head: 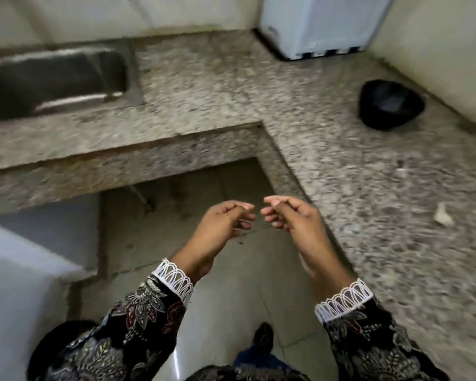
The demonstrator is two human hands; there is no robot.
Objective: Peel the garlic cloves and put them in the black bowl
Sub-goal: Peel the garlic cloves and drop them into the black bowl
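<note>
Both hands are raised in front of the body over the floor gap inside the counter's L; left hand [230, 220] has fingers curled in, thumb against fingertips, nothing visible in it; right hand [286, 215] is the same, fingers curled, thumb tip pressed to the index finger; whether either pinches a small bit of skin or a clove cannot be told, the frame is motion-blurred; the two hands are near each other, fingertips facing, not touching.

Black bowl [390, 104] sits on the right leg of the counter, far back by the wall, well apart from the hands; its contents are unreadable through the blur; a pale scrap, likely garlic or its skin [443, 215], lies on the counter right of the right hand; a smaller pale bit [401, 173] lies further back, between the scrap and the bowl; nothing stands between the hands and the bowl.

Counter [209, 86] is speckled granite, L-shaped; steel sink [52, 78] is set into the left leg; a white appliance [322, 26] stands at the back corner; a pale box-like unit [17, 270] sits lower left, under counter level.

Sleeves [138, 320] are dark, floral-patterned, with white lace cuffs; floor [226, 292] is light tile; a dark shoe toe [263, 335] shows at bottom centre; walls are plain and pale.
</note>
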